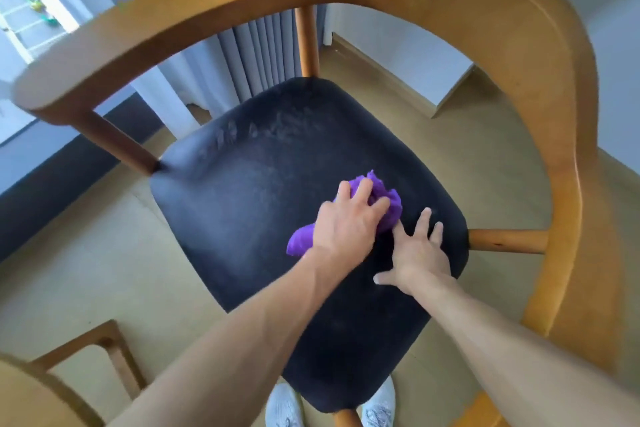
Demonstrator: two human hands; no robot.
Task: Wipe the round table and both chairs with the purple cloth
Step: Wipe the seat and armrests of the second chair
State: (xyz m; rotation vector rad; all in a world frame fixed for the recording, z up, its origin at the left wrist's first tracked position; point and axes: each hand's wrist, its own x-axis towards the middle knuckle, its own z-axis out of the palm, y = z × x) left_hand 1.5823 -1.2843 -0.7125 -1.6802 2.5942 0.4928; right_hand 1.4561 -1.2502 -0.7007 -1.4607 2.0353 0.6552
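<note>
My left hand [349,222] presses the bunched purple cloth [388,204] onto the black chair seat [242,191] at frame centre; my right hand [420,250] lies flat, fingers spread, just beside it.

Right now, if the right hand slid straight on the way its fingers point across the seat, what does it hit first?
Probably nothing on the black seat itself: the right hand lies flat beside the purple cloth, fingers aimed at bare cushion. Past the seat's far edge, the wooden backrest rail looks first in line, though depth is unclear.
</note>
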